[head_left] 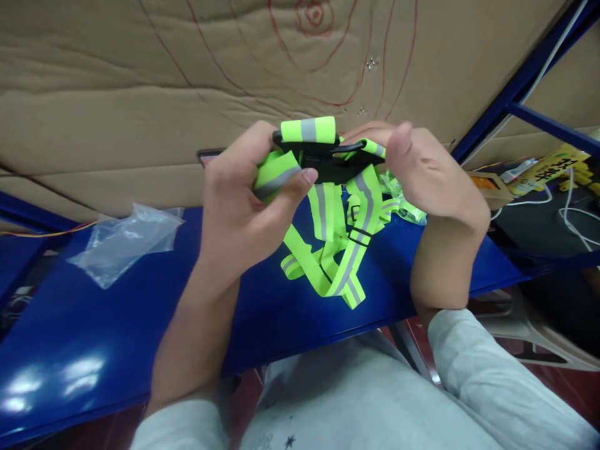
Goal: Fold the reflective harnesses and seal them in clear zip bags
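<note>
A neon-yellow reflective strap harness with grey stripes hangs between my two hands above the blue table. My left hand is closed on a folded part of the strap, thumb pressed on it. My right hand is closed on the other side, next to a black plastic buckle. A short rolled loop of strap sits on top of the buckle. The loose ends dangle onto the table.
A clear plastic bag lies on the table at the left. Brown cardboard with red pen lines stands behind. At the right, a blue metal frame, white cables and yellow packaging crowd a shelf.
</note>
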Action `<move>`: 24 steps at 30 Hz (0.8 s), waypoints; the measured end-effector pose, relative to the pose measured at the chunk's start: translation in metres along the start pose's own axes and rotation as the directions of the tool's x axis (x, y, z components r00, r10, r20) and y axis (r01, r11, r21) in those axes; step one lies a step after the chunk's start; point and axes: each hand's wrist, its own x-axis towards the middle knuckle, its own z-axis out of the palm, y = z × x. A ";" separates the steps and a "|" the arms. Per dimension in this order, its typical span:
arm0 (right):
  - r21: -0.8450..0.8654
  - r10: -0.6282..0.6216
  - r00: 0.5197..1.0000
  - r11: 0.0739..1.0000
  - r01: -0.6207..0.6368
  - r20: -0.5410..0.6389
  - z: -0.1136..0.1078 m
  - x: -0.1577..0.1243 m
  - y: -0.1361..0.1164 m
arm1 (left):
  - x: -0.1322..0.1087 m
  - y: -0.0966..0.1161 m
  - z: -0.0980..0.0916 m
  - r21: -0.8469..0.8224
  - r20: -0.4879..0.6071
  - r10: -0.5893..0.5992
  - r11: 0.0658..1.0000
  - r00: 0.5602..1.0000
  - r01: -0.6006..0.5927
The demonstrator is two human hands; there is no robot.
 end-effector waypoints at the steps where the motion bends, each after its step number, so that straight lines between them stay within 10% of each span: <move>1: -0.066 -0.077 0.995 0.994 0.081 0.065 -0.004 0.000 0.001 | 0.000 -0.001 0.001 -0.023 0.004 -0.020 1.000 1.000 0.020; 5: -0.110 -0.251 0.947 0.955 0.276 0.202 -0.019 0.001 0.008 | 0.002 -0.007 0.003 -0.335 0.048 -0.045 0.941 0.998 0.058; 9: -0.076 -0.242 0.970 0.967 0.244 0.029 -0.024 0.003 0.015 | 0.006 -0.006 0.002 -0.593 0.078 -0.029 0.803 0.997 0.070; 24: 0.227 -0.353 0.922 0.922 0.314 0.158 -0.020 0.007 0.028 | 0.002 0.013 -0.016 -0.585 0.333 -0.234 0.709 0.913 0.395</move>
